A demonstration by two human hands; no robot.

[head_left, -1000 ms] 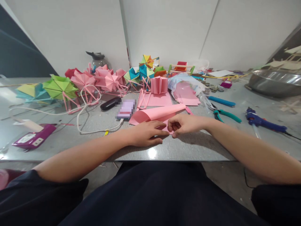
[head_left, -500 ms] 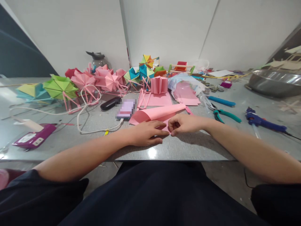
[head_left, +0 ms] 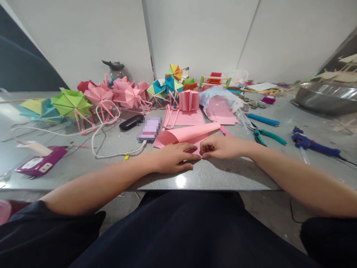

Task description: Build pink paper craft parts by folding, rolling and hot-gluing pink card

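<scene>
A sheet of pink paper [head_left: 186, 134] lies on the table in front of me, its far part curled up into a loose roll. My left hand [head_left: 174, 158] rests flat at its near side with the fingers spread, the fingertips on the paper. Close by on the right, my right hand [head_left: 219, 147] has its fingers bent in, thumb and forefinger pinched at the paper's near edge. The two hands almost touch there. Part of the sheet is hidden under the hands.
A phone [head_left: 150, 128] on a white cable lies left of the paper. Pliers [head_left: 269, 137] and a blue glue gun [head_left: 315, 144] lie to the right, near a metal bowl [head_left: 326, 98]. Behind stand several folded-paper wheels [head_left: 102, 95], a pink pleated piece [head_left: 189, 100] and bagged pink sheets [head_left: 221, 110].
My right hand has shifted very slightly away from me, still pinching at the paper's near edge. My left hand and the curled sheet look the same.
</scene>
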